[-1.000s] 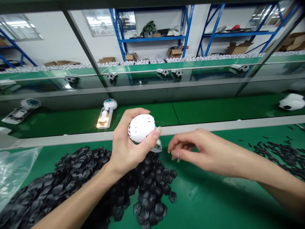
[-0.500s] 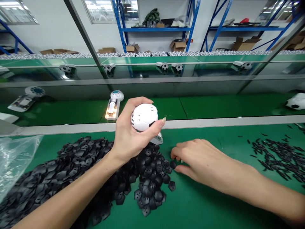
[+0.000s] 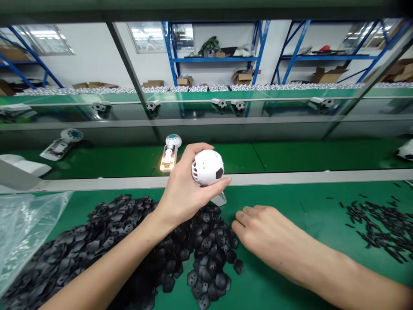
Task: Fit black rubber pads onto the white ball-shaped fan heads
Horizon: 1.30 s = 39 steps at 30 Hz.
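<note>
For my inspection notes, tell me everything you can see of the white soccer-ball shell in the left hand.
The white soccer-ball shell looks like plastic, with moulded panel seams, a few small holes, slotted vents at its left edge and one black pentagon patch at its right. It sits gripped in the left hand between thumb and fingers, held up over black pentagon pieces.

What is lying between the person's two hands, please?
Between the left hand and right hand, the head view shows a small pale part and the edge of a heap of black five-sided pieces.
</note>
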Motion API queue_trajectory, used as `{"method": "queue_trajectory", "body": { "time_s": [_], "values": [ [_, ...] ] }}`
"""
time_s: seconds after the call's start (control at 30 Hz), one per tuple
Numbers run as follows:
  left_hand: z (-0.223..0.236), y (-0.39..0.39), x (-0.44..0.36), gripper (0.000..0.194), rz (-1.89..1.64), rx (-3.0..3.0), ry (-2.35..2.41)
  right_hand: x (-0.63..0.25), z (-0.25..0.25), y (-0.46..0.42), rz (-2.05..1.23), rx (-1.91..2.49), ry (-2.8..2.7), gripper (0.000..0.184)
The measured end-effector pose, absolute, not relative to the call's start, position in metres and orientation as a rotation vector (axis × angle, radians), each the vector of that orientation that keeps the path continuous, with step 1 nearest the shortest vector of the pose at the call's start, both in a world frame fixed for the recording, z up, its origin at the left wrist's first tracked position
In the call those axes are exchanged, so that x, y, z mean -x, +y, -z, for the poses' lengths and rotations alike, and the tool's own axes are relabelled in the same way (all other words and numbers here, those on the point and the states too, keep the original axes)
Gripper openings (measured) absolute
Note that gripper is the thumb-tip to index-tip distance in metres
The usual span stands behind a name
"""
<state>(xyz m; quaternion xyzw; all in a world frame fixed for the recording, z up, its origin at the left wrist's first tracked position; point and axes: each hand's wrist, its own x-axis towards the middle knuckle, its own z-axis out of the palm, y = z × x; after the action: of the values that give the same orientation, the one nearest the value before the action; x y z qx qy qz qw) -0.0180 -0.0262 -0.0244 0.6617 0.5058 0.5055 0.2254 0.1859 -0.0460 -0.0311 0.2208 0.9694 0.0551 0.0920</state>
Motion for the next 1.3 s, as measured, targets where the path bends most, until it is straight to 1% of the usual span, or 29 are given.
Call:
{"method": "queue_trajectory", "body": {
  "time_s": [0.1, 0.2, 0.33, 0.4, 0.5, 0.57, 0.63, 0.7, 0.77, 0.87, 1.0, 1.1, 1.3],
  "values": [
    [0.020, -0.026, 0.021, 0.051, -1.323, -1.877, 1.452, -0.194, 0.029, -0.035, -0.039, -0.714, 2.934, 0.027],
    [0.014, -0.026, 0.021, 0.049, -1.378, -1.859, 1.484, -0.207, 0.018, -0.022, 0.246, -0.878, 3.081, 0.020],
    [0.007, -0.030, 0.016, 0.052, -1.449, -1.596, 1.460, -0.221, 0.002, -0.011, 0.654, -1.072, 3.490, 0.026],
    [0.007, -0.034, 0.009, 0.053, -1.400, -1.386, 1.383, -0.222, -0.003, -0.010, 0.939, -1.236, 3.540, 0.025],
    [0.012, -0.041, -0.004, 0.057, -1.285, -1.051, 1.198, -0.217, -0.004, -0.015, 1.617, -1.468, 3.287, 0.015],
    [0.017, -0.045, -0.012, 0.055, -1.225, -0.890, 1.131, -0.211, -0.001, -0.019, 2.006, -1.450, 3.062, 0.011],
    [0.023, -0.048, -0.017, 0.053, -1.185, -0.798, 1.118, -0.207, 0.003, -0.021, 2.187, -1.386, 2.931, 0.015],
    [0.025, -0.050, -0.020, 0.054, -1.161, -0.764, 1.122, -0.204, 0.006, -0.022, 2.220, -1.368, 2.899, 0.016],
    [0.026, -0.052, -0.022, 0.055, -1.149, -0.778, 1.123, -0.203, 0.010, -0.023, 2.169, -1.374, 2.921, 0.012],
    [0.025, -0.054, -0.022, 0.059, -1.140, -0.818, 1.140, -0.202, 0.013, -0.023, 2.023, -1.385, 2.996, 0.010],
    [0.027, -0.053, -0.023, 0.061, -1.153, -0.878, 1.205, -0.202, 0.013, -0.024, 1.745, -1.406, 3.095, 0.012],
    [0.030, -0.052, -0.022, 0.057, -1.173, -0.959, 1.264, -0.203, 0.012, -0.024, 1.652, -1.392, 3.057, 0.014],
    [0.038, -0.052, -0.019, 0.046, -1.191, -1.060, 1.259, -0.202, 0.017, -0.026, 1.651, -1.360, 3.152, 0.016]
  ]
}}
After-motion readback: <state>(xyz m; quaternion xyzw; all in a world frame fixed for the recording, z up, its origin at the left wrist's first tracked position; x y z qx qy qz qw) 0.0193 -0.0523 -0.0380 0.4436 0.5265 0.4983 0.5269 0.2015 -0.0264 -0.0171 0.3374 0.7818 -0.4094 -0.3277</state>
